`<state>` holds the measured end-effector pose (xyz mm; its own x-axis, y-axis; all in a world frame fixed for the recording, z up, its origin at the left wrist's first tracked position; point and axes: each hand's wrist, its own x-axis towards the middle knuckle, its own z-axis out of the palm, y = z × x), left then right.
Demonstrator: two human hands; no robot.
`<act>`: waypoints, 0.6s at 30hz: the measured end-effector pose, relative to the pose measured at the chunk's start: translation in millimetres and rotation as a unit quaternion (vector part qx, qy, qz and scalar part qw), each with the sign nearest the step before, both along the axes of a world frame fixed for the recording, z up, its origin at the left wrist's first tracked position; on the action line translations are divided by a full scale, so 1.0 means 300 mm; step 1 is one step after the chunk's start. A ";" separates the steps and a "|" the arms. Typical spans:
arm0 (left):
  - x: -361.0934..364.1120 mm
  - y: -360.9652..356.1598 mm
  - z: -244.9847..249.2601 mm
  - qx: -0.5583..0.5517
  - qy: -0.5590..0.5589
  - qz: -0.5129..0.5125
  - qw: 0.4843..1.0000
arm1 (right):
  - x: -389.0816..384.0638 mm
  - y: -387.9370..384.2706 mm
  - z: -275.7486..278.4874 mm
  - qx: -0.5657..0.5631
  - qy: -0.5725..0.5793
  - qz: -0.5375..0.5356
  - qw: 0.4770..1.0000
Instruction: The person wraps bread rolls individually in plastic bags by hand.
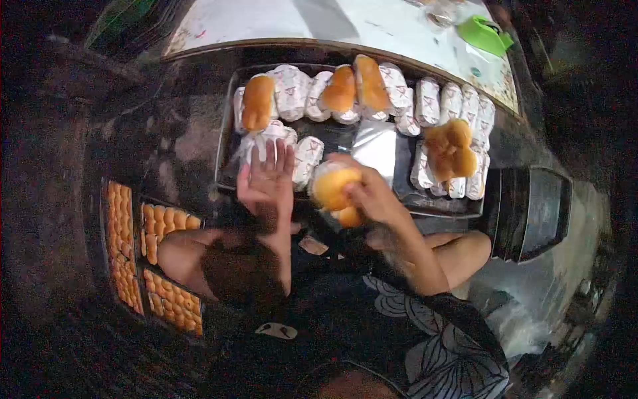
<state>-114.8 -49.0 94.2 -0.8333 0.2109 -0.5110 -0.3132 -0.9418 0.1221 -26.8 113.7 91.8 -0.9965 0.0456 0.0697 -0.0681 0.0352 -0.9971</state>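
Here, the tray (404, 174) holds wrapped buns (292, 90); right hand (373, 197) clasps a bun (334, 186).

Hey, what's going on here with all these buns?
A seated person is working over a dark tray packed with wrapped buns. Their right hand grips a golden bun at the tray's near edge. Their left hand is open, fingers spread, beside a clear wrapper. A few unwrapped buns lie on top of the wrapped ones, and small rolls sit in trays to the person's left.
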 end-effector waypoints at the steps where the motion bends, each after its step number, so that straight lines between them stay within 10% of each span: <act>1: 0.020 0.024 0.009 0.004 -0.001 -0.014 1.000 | -0.005 0.003 0.070 0.205 0.042 0.026 0.978; 8: 0.105 0.114 0.001 -0.196 0.336 -0.166 0.906 | -0.017 -0.011 0.122 0.164 -0.109 -0.131 0.972; 18: 0.143 0.105 -0.043 -0.172 0.206 -0.213 0.939 | 0.042 -0.074 0.027 0.108 -0.104 -0.157 0.976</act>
<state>-72.1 -17.4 81.4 -0.8532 0.4512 -0.2617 -0.5114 -0.6249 0.5899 -14.3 91.5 100.0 -0.9293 0.3583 -0.0901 0.1822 0.2324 -0.9554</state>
